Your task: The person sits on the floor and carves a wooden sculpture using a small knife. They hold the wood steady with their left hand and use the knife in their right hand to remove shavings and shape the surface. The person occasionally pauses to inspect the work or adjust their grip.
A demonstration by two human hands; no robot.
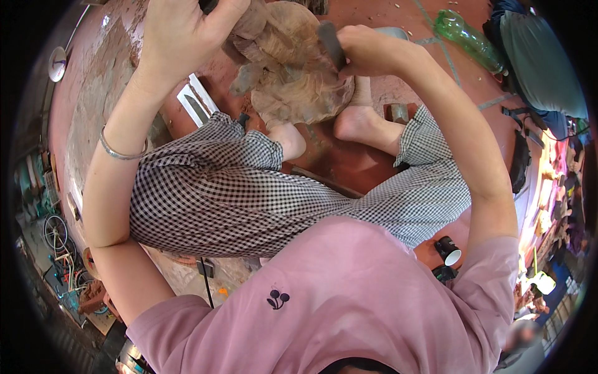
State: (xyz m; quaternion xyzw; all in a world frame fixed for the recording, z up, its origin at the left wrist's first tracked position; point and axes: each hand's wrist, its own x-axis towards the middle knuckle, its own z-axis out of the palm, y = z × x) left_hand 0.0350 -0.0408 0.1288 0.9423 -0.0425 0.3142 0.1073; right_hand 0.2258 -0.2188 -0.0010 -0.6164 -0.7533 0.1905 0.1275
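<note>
The reddish floor [358, 171] is spreading beneath the person's checked trousers [230, 193]. Ahead of the legs, at the upper middle, the carved wooden piece [299, 87] is lying between the two hands. The left hand [193, 25] is hanging at its left; the upper edge is cropping the fingers, so I cannot tell that grip's state. A green bottle [470, 40] is lying at the upper right. The right hand's [367, 50] grip is clasping a dark flat tool [331, 45], which is overlapping the wood's right edge.
</note>
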